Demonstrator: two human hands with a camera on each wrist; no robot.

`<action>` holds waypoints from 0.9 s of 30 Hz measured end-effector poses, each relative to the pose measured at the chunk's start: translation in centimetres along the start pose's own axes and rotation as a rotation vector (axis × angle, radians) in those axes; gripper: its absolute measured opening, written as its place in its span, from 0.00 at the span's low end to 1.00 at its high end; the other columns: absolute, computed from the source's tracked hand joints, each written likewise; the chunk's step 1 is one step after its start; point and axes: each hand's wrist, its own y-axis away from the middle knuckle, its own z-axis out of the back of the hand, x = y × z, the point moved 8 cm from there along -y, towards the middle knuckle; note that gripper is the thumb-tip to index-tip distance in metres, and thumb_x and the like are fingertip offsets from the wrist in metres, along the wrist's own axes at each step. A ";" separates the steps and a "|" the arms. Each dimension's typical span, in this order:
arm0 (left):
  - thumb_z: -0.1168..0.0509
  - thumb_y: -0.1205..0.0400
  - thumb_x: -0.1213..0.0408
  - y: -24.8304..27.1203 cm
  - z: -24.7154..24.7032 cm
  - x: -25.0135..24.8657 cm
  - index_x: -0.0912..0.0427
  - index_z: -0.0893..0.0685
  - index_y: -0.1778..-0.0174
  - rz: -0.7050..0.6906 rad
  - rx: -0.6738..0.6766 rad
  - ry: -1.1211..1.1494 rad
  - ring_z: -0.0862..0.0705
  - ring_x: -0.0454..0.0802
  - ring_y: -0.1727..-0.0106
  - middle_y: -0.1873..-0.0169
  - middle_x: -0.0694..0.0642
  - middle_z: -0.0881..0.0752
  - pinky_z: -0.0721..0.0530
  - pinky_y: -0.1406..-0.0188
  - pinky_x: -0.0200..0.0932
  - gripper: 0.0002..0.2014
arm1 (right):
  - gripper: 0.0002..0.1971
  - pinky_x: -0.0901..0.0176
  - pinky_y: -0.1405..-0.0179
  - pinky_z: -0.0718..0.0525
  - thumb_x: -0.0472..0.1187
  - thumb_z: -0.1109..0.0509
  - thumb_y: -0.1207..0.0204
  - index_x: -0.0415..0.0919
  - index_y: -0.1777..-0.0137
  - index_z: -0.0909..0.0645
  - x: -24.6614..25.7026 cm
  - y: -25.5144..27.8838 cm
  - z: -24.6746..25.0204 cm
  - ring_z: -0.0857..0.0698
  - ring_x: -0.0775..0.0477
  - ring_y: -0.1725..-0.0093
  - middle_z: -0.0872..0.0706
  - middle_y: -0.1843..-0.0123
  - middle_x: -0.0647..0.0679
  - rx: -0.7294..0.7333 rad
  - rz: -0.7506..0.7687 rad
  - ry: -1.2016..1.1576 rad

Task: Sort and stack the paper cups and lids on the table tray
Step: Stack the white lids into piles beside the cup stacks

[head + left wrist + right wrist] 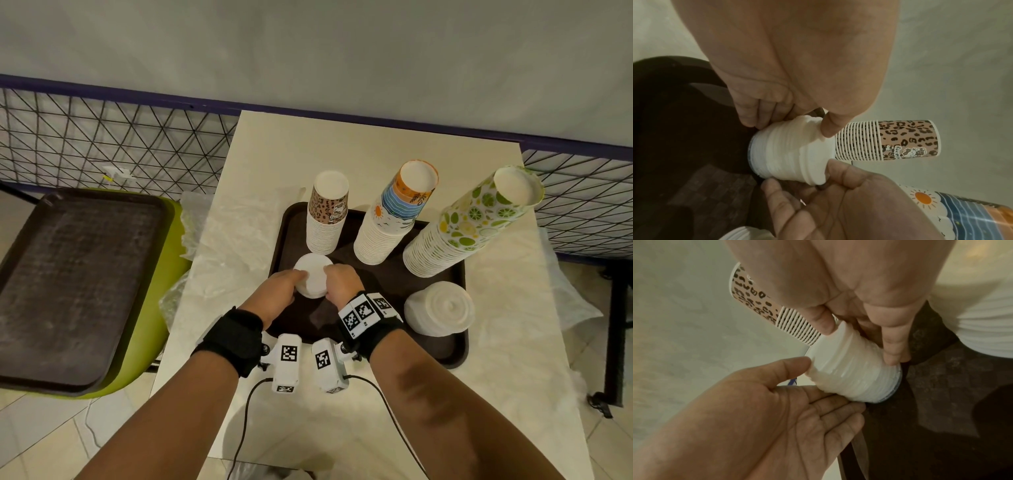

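A stack of white lids (313,277) stands on the dark brown tray (442,349), at its front left. Both hands hold it from opposite sides. My left hand (284,287) has its thumb near the stack's top and its fingers at the base (791,123). My right hand (342,281) pinches the lid stack (853,373) the same way, thumb high and fingers low (859,339). Behind stand three upside-down cup stacks: leopard print (329,212), sun-and-wave print (394,219) and lime print (472,222). A wider stack of lids (440,308) sits at the tray's right.
Crinkled clear plastic (233,240) lies on the cream table (342,144) left and right of the tray. Another brown tray (78,284) rests on a green chair to the left. A wire mesh fence (102,144) and a wall run behind.
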 end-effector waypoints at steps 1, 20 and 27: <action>0.38 0.11 0.52 0.1 0.0 0.0 0.56 0.22 0.21 -0.001 0.000 0.001 0.22 0.52 0.25 0.27 0.55 0.18 0.27 0.18 0.54 0.23 | 0.20 0.50 0.28 0.25 0.33 0.39 0.13 0.31 0.23 0.27 -0.1 -0.1 0.0 0.22 0.35 0.26 0.21 0.26 0.33 0.007 -0.005 -0.001; 0.37 0.16 0.41 4.7 2.4 -0.2 0.47 0.15 0.37 -0.086 -0.178 -0.061 0.18 0.53 0.32 0.40 0.52 0.15 0.23 0.21 0.61 0.18 | 0.18 0.47 0.29 0.21 0.36 0.39 0.16 0.34 0.30 0.18 -1.7 5.8 9.6 0.17 0.37 0.33 0.15 0.32 0.38 -0.135 0.081 -0.484; 0.30 0.14 0.56 9.3 -1.0 2.2 0.42 0.07 0.54 -0.124 -0.188 -0.207 0.07 0.53 0.50 0.54 0.52 0.06 0.11 0.37 0.56 0.07 | 0.22 0.61 0.28 0.27 0.36 0.37 0.15 0.41 0.21 0.25 -7.3 10.4 11.4 0.21 0.46 0.27 0.19 0.26 0.45 -0.214 0.192 -0.210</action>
